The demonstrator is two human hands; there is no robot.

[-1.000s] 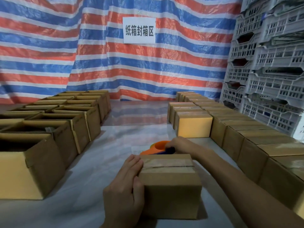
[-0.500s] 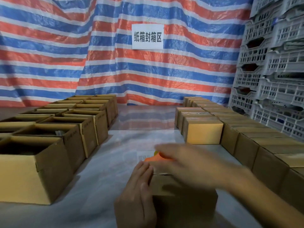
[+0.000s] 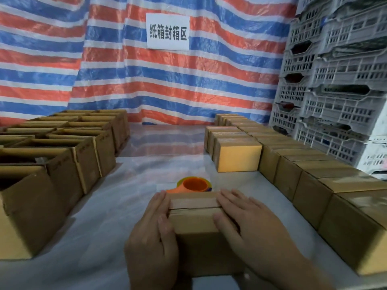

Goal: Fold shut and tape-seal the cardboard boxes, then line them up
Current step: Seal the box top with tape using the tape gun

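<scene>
Taped box [image 3: 194,223]; open boxes [image 3: 89,162] at left

**Counts on the table**

Two hands, a left hand [image 3: 152,243] and a right hand [image 3: 251,231]. One near box [image 3: 194,225]. One orange tape dispenser [image 3: 193,185]. One paper sign [image 3: 168,31]. Three boxes in the short sealed row [image 3: 236,158]. The longer sealed row [image 3: 314,191], open boxes [image 3: 62,170] and crates [image 3: 335,101] overlap too much to count.

box [image 3: 194,225] flanks covered by the left grip [image 3: 154,237] and right grip [image 3: 249,231], tape dispenser [image 3: 193,185] base hidden just beyond them, forearms [image 3: 303,273] cut off below, open carton [image 3: 25,206] left of them cropped
</scene>
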